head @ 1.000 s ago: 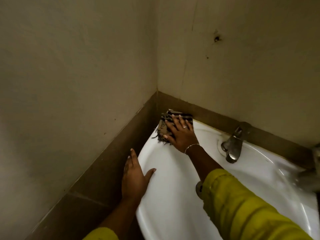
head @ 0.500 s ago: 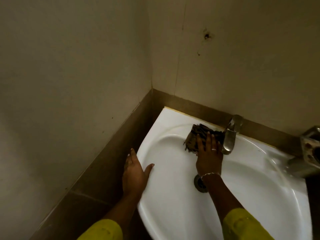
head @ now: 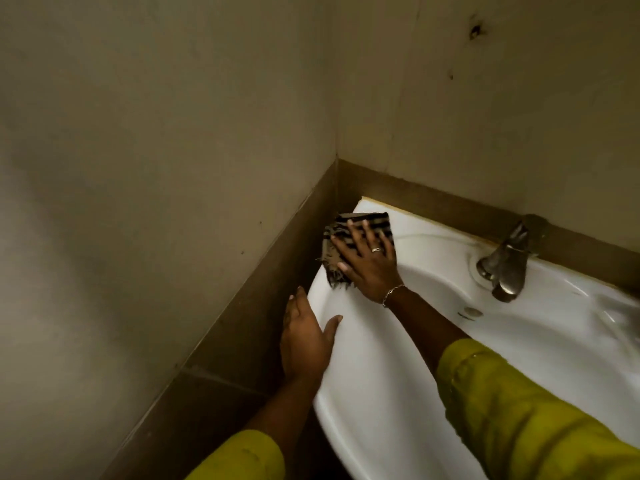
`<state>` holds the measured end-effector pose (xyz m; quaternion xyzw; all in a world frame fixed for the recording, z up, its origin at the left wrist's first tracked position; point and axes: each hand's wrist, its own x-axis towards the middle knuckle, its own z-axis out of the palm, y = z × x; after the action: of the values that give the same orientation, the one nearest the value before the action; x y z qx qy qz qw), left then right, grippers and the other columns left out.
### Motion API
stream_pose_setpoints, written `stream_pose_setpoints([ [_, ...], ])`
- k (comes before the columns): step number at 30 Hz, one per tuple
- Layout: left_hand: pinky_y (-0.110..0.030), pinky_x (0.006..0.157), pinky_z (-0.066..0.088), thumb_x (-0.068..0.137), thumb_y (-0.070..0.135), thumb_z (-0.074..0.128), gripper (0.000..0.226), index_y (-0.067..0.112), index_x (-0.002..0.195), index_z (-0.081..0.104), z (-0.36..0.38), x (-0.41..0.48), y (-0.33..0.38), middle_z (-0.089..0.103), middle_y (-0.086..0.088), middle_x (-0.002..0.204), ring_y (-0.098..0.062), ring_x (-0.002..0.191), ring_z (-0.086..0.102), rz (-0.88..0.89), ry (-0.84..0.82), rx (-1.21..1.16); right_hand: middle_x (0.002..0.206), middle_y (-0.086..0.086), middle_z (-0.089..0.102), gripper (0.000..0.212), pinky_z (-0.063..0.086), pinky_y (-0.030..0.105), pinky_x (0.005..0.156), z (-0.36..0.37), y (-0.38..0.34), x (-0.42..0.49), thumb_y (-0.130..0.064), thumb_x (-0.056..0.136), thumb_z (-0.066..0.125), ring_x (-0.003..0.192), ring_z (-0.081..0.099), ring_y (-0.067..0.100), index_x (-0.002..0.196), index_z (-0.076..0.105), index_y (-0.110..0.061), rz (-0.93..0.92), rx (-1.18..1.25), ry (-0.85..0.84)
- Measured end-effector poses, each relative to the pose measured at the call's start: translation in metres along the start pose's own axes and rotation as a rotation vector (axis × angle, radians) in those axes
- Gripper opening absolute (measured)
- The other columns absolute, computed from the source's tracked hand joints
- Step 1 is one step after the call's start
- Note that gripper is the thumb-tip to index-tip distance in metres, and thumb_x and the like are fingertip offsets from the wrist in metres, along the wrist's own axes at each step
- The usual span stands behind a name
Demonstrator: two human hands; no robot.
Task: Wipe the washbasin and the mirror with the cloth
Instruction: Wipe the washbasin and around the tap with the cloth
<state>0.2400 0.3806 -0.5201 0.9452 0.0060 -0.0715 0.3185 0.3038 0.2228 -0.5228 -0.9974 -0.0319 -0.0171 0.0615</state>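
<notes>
Right hand (head: 369, 268) lying flat, fingers spread, pressing the striped cloth (head: 346, 244) onto the basin's (head: 381, 393) back-left rim, close to the wall corner. Left hand (head: 304, 341) resting open-palmed on the basin's left edge, thumb on the white rim, holding nothing. Tap (head: 504, 268) standing well right of the cloth. Yellow sleeves showing on both arms.

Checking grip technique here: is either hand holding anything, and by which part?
The right hand presses flat on the cloth's top, pinning it to the washbasin rim. The left hand holds nothing.
</notes>
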Motion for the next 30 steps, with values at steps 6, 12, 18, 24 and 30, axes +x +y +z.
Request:
stream_pose_setpoints([
  [6,-0.034,0.107,0.031,0.08,0.047,0.061,0.085,0.012,0.144,0.016,0.001,0.001,0.0,0.027,-0.011,0.151,-0.024,0.139,0.025,0.016,0.02,-0.048,0.155,0.0,0.018,0.039,-0.006,0.033,0.111,-0.016,-0.017,-0.002,-0.034,0.099,0.034,0.144,0.004,0.019,0.136,0.042,-0.028,-0.169,0.439,-0.122],
  [12,-0.034,0.104,0.034,0.084,0.042,0.058,0.074,0.011,0.143,0.024,-0.003,-0.002,0.001,0.034,-0.013,0.147,-0.027,0.134,0.034,0.038,0.052,-0.161,0.157,0.01,0.006,0.049,0.008,0.043,0.115,-0.021,-0.052,0.018,-0.034,0.096,0.041,0.144,0.004,0.027,0.142,0.032,-0.019,0.258,0.393,0.028],
  [18,-0.009,0.089,0.026,0.096,0.023,0.038,0.046,0.004,0.137,0.034,-0.006,-0.007,0.001,0.043,-0.017,0.14,-0.026,0.127,0.043,0.032,0.172,-0.376,0.154,0.019,-0.015,0.074,-0.004,0.047,0.115,-0.001,-0.084,0.018,-0.036,0.09,0.047,0.14,-0.016,0.039,0.147,0.004,-0.016,0.537,0.242,0.086],
  [24,-0.01,0.082,0.033,0.098,0.02,0.031,0.042,0.002,0.135,0.038,-0.006,-0.004,-0.003,0.048,-0.019,0.135,-0.018,0.118,0.047,-0.063,0.156,-0.667,0.154,0.018,-0.015,0.076,-0.003,0.052,0.114,-0.004,-0.105,0.005,-0.034,0.09,0.049,0.14,-0.017,0.039,0.147,0.001,-0.017,0.56,0.255,0.008],
  [30,-0.028,0.086,0.041,0.096,0.043,0.022,0.054,0.007,0.13,0.044,-0.02,0.004,-0.008,0.052,-0.014,0.13,-0.01,0.094,0.055,-0.306,-0.035,-1.11,0.153,0.019,-0.022,0.077,0.004,0.052,0.116,-0.001,-0.124,-0.015,-0.032,0.092,0.048,0.139,-0.02,0.04,0.147,-0.004,-0.018,0.567,0.355,-0.026],
])
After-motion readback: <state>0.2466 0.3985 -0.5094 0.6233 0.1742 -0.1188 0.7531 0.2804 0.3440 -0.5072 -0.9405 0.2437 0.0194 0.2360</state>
